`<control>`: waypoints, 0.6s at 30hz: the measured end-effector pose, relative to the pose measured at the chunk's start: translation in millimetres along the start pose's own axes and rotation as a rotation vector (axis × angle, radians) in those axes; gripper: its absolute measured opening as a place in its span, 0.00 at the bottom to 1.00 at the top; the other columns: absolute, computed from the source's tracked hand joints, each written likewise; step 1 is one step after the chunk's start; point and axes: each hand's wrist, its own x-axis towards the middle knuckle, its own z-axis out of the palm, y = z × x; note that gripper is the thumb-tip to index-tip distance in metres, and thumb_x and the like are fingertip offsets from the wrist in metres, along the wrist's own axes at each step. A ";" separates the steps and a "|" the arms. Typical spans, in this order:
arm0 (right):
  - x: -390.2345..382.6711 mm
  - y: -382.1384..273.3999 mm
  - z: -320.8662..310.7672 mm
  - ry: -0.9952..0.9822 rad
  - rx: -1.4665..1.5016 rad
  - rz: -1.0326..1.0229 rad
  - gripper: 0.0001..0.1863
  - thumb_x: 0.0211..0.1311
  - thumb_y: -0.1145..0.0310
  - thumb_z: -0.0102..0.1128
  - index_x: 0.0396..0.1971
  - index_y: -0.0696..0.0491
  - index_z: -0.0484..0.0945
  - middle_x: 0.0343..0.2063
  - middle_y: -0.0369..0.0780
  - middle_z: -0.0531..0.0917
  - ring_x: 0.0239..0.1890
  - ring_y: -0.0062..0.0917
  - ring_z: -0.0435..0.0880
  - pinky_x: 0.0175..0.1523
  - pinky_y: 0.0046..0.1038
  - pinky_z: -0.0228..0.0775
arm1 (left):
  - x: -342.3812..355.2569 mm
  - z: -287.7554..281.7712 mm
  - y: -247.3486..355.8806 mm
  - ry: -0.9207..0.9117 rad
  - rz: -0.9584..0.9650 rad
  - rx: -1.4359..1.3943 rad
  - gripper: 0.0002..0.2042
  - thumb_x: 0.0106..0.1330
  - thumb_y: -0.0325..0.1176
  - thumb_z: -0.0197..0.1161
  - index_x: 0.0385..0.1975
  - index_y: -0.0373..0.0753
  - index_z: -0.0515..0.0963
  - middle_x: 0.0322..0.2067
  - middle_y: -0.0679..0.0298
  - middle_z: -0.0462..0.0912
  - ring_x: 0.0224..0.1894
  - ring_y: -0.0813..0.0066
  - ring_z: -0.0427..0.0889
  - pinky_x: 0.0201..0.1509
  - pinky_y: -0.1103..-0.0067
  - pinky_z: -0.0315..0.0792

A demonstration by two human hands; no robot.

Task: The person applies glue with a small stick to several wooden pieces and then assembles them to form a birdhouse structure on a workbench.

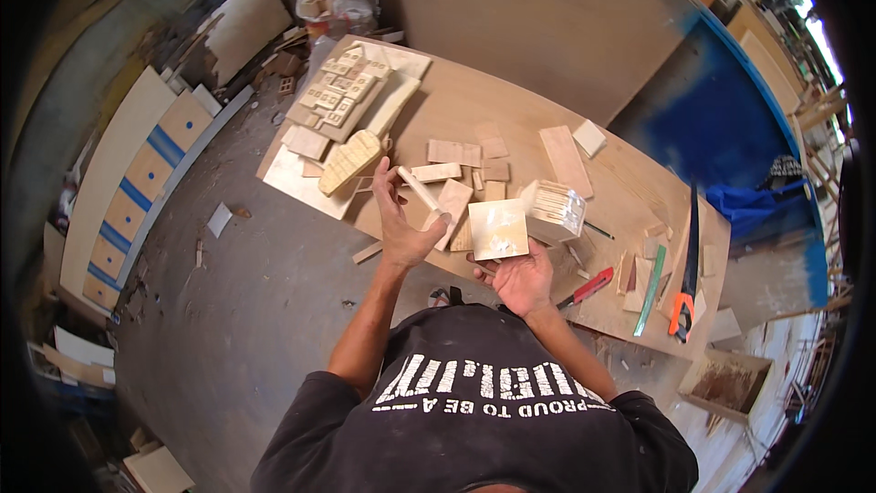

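Observation:
My left hand (401, 228) grips a thin pale wooden stick (419, 190) at a slant over the bench. My right hand (520, 280) is palm up, holding a square wooden piece (497, 224) with a patchy top from below; some fingers are hidden under it. Just beyond it is a wooden block (555, 205) with a streaked side. Flat offcuts (452, 150) and strips lie behind my hands. A rounded, pale carved piece (349, 162) sits left of my left hand, beside stacked panels with small cut-out squares (338, 91).
On the bench's (639, 183) right lie an orange-handled saw (682, 309), a red box cutter (595, 284) and a green strip (648, 292). Cardboard (547, 9) and a blue-painted board (703, 100) stand behind. Boards (128, 183) lean at the left; a box (725, 379) stands at lower right.

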 end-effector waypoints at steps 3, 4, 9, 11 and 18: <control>20.6 7.3 -1.7 0.056 -0.045 0.043 0.35 0.69 0.42 0.41 0.64 0.54 0.70 0.59 0.45 0.79 0.59 0.47 0.78 0.59 0.45 0.70 | 0.4 -10.5 14.1 0.036 0.002 0.121 0.56 0.41 0.28 0.76 0.73 0.39 0.46 0.58 0.57 0.68 0.59 0.65 0.68 0.61 0.68 0.61; 31.4 11.0 -9.6 0.085 -0.049 0.094 0.34 0.71 0.43 0.40 0.64 0.54 0.69 0.59 0.46 0.79 0.59 0.47 0.79 0.58 0.44 0.71 | -1.5 -14.6 14.8 0.054 -0.005 0.108 0.52 0.44 0.27 0.73 0.73 0.38 0.50 0.60 0.56 0.68 0.62 0.65 0.68 0.64 0.68 0.62; 66.8 24.6 -15.6 0.196 -0.079 0.186 0.32 0.72 0.46 0.38 0.62 0.56 0.70 0.57 0.47 0.79 0.57 0.47 0.80 0.58 0.44 0.72 | -1.2 -34.4 19.2 0.079 -0.269 -0.865 0.37 0.61 0.41 0.63 0.71 0.40 0.59 0.64 0.53 0.69 0.67 0.59 0.68 0.69 0.64 0.66; 70.4 27.8 -15.3 0.184 -0.057 0.199 0.32 0.72 0.46 0.38 0.62 0.56 0.70 0.56 0.47 0.80 0.57 0.48 0.80 0.57 0.43 0.73 | -1.9 -43.6 27.3 0.062 -0.460 -1.148 0.37 0.64 0.51 0.61 0.72 0.43 0.60 0.61 0.52 0.73 0.63 0.56 0.74 0.65 0.64 0.71; 59.2 34.0 -13.9 0.114 -0.027 0.186 0.34 0.71 0.44 0.37 0.63 0.56 0.70 0.56 0.47 0.80 0.56 0.48 0.80 0.57 0.43 0.72 | -13.1 -48.3 10.9 0.139 -0.596 -1.250 0.34 0.65 0.55 0.65 0.64 0.42 0.65 0.57 0.48 0.71 0.60 0.51 0.75 0.59 0.65 0.75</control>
